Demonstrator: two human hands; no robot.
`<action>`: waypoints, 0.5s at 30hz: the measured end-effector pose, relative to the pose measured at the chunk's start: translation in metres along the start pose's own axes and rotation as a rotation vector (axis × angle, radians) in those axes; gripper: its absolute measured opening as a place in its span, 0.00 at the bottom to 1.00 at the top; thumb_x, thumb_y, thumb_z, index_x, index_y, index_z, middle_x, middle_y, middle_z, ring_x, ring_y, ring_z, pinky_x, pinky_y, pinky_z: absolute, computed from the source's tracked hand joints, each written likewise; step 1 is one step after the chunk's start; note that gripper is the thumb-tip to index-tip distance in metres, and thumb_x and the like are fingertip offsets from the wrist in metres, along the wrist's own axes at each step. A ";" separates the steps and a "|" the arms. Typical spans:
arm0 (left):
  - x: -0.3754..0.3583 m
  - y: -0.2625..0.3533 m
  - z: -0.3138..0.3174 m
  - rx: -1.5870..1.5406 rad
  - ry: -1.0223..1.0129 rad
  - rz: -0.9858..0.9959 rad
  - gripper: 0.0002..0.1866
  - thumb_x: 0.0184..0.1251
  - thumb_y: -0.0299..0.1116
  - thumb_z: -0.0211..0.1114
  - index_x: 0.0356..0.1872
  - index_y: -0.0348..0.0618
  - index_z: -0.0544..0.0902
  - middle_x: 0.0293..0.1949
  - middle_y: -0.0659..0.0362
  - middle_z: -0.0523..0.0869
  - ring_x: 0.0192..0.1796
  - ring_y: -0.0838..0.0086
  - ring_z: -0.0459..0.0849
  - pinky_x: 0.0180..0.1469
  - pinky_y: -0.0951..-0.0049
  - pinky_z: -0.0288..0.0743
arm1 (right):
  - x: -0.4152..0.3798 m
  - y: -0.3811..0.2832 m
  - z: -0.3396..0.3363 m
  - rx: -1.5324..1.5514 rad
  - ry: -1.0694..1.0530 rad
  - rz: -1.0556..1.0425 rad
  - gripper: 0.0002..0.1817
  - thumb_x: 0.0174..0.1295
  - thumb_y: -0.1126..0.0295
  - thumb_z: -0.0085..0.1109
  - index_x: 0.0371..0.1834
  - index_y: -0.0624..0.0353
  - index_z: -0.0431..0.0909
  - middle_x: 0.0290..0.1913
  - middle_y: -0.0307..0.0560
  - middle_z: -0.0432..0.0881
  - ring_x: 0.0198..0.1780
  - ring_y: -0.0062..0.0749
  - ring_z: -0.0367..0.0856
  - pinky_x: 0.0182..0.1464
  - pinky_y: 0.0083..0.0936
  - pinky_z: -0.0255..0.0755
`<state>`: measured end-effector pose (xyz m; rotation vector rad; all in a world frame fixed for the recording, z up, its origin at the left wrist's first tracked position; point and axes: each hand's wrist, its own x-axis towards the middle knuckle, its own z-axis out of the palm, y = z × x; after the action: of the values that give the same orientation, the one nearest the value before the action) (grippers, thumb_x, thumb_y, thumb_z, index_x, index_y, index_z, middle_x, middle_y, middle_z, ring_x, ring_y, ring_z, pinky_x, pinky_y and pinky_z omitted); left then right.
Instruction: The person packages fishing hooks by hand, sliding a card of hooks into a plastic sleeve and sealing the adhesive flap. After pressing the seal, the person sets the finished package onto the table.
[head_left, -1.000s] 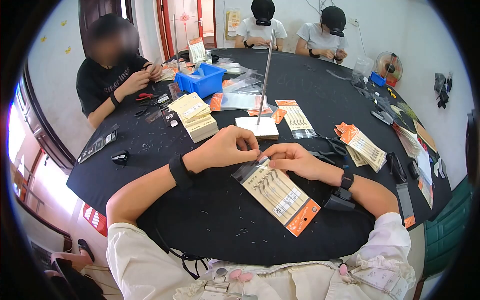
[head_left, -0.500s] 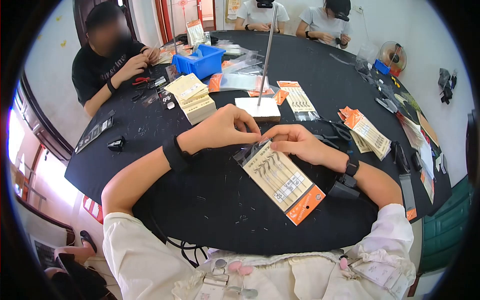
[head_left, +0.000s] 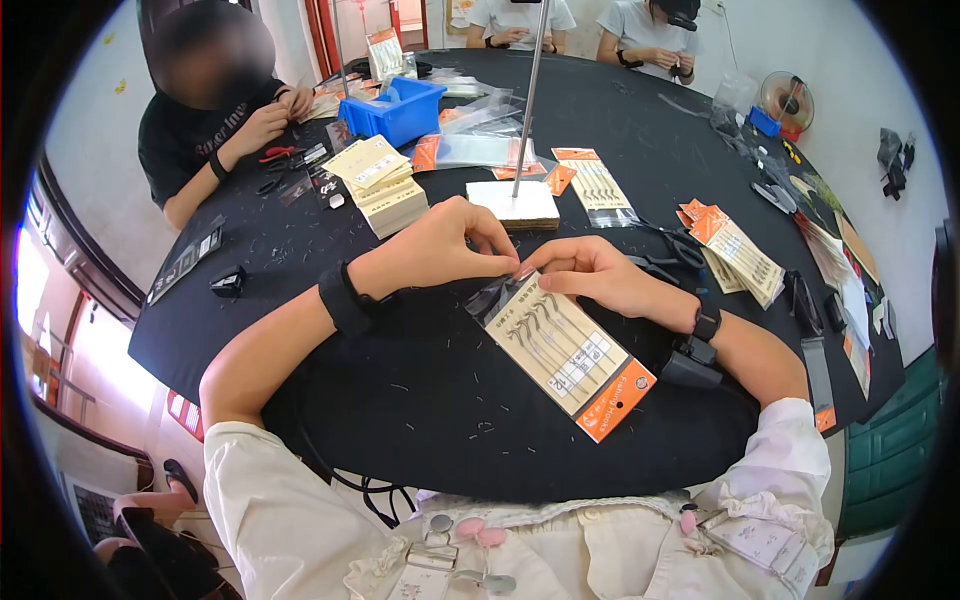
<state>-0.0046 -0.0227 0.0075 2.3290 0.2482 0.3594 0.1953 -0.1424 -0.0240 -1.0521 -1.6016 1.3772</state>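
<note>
A clear packet with a cream card of hooks and an orange end (head_left: 565, 355) lies slanted in front of me. My left hand (head_left: 455, 245) pinches the clear film at the packet's upper end, its fingertips meeting those of the other hand. My right hand (head_left: 590, 280) grips the upper right corner of the packet, thumb on top. The orange end points down toward my body. Just beyond my hands a metal rod (head_left: 528, 110) rises from a white block (head_left: 513, 203).
A stack of cream cards (head_left: 385, 190) and a blue bin (head_left: 395, 115) stand back left. Scissors (head_left: 675, 245) and hook packets (head_left: 735, 250) lie right. A co-worker (head_left: 215, 120) sits at the left; two more people sit at the far side. Small clippings dot the black table (head_left: 440, 430).
The view has shifted slightly. The packet's orange end has swung a little up and right, while both hands keep their hold at its upper end.
</note>
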 end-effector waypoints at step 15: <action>-0.001 0.000 0.005 -0.023 0.024 -0.097 0.07 0.53 0.32 0.66 0.29 0.40 0.84 0.26 0.66 0.83 0.29 0.85 0.75 0.33 0.84 0.68 | 0.000 0.004 -0.001 0.021 0.002 0.001 0.13 0.64 0.71 0.53 0.51 0.62 0.75 0.31 0.36 0.81 0.26 0.10 0.74 0.27 0.09 0.66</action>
<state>-0.0041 -0.0265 0.0038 2.2818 0.3652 0.3407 0.1963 -0.1415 -0.0282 -1.0419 -1.5816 1.3903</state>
